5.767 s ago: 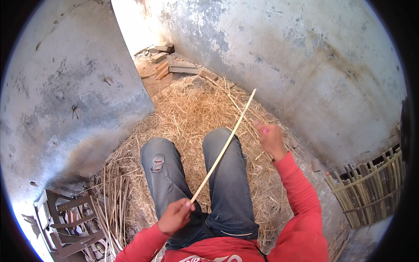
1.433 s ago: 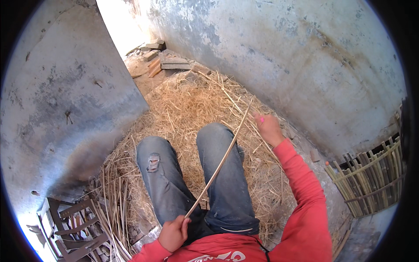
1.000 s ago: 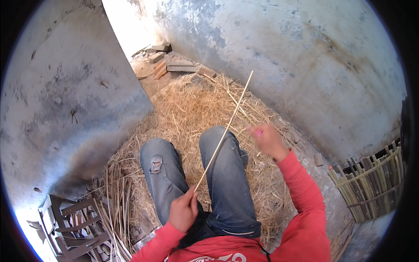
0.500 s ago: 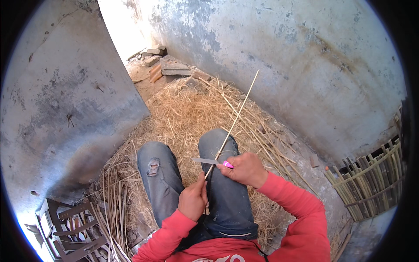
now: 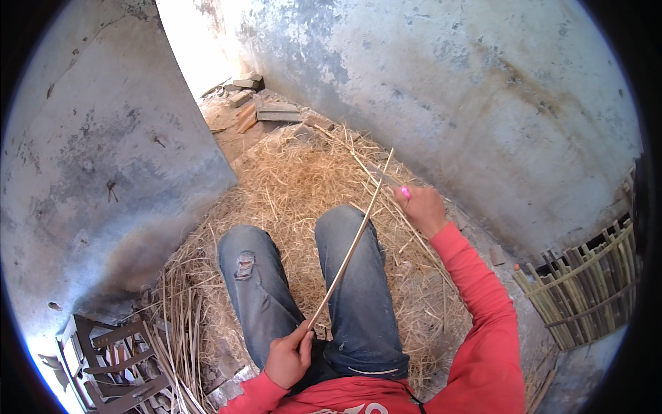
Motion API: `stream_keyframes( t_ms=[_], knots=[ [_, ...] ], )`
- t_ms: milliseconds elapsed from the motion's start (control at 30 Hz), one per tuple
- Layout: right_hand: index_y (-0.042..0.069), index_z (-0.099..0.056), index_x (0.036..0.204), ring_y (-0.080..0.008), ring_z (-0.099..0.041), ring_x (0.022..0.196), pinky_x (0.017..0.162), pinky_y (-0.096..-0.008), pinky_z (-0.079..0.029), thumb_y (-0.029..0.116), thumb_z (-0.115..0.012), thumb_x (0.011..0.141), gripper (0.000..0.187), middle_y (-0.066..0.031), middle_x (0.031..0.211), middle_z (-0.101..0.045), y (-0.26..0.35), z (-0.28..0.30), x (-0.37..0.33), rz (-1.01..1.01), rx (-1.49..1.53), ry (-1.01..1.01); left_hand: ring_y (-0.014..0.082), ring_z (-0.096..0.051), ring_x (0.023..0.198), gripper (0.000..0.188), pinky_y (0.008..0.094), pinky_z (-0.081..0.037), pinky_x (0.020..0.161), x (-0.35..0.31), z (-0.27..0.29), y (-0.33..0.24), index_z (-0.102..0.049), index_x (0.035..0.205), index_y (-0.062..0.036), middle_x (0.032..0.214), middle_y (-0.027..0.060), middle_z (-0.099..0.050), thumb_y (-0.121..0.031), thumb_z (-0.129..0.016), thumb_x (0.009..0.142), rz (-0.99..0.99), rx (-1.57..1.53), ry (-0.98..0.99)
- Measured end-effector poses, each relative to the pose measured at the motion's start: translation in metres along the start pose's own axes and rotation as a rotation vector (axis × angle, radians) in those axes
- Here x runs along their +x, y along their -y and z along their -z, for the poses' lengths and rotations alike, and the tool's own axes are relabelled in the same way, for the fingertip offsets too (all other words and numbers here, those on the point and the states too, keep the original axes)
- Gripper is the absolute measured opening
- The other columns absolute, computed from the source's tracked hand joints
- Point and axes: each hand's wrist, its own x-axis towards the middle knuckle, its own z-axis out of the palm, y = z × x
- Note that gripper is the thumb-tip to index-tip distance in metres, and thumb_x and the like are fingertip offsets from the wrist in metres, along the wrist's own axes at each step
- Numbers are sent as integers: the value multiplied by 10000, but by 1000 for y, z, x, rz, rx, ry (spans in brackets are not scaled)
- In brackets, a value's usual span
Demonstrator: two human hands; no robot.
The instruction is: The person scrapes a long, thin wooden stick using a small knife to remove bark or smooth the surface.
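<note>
My left hand [image 5: 288, 357] is closed round the lower end of a thin pale bamboo strip [image 5: 349, 254], low in front of my lap. The strip slants up and to the right across my right knee. Farther out, my right hand [image 5: 422, 207] grips a knife [image 5: 405, 192] by its pink handle. Its grey blade points up and left and lies at the strip near its far end; whether it touches is hard to make out.
Thin shavings [image 5: 289, 172] cover the floor round my legs. Long strips [image 5: 183, 345] lie at the left beside a dark frame [image 5: 124, 369]. Bricks [image 5: 278, 112] sit by the bright opening. A slatted bamboo panel [image 5: 586, 290] leans at the right, below the worn wall [image 5: 441, 83].
My right hand has moved the knife away from me, up along the strip to near its far end. My left hand has drawn the strip back toward my lap.
</note>
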Motion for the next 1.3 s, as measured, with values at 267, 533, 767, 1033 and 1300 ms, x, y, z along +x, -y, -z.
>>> stream_keyframes(
  t_ms=[267,533,767,1033,1300],
  knots=[
    [82,-775,891,-465,-678,759,663,-539,-523,561,-472,1035,585,-246,803,-701,-80,20,47,-350,-82,-212,269,-693,559,234,345,-506,547,-43,22,32,-726,1192,-12,678,199,-653,-79,-660,978,51,26,38],
    [78,-722,719,-396,-629,524,508,-511,-493,550,-547,1010,581,-180,583,-624,72,20,-51,122,86,149,59,-461,586,247,272,-392,550,13,0,15,-737,1174,0,617,3,-522,-152,-582,1057,111,-90,151],
    [69,-695,639,-365,-638,485,486,-484,-522,578,-602,962,610,-163,531,-610,111,21,-103,281,99,205,42,-462,594,275,261,-389,550,78,-34,5,-740,1141,24,640,-36,-520,-182,-570,1075,71,-300,235],
    [94,-705,695,-346,-651,540,518,-469,-522,578,-494,1027,623,-133,590,-640,72,13,-67,235,80,204,31,-448,595,269,245,-371,541,58,-28,20,-747,1134,10,646,-52,-514,-179,-563,1082,126,-348,263],
    [19,-703,724,-451,-621,647,646,-540,-496,593,-403,1051,726,-261,736,-665,-98,-30,10,-176,-66,27,47,-526,622,252,243,-423,566,-52,26,42,-743,1180,3,668,-22,-582,-162,-605,1049,242,-146,249]
  ],
)
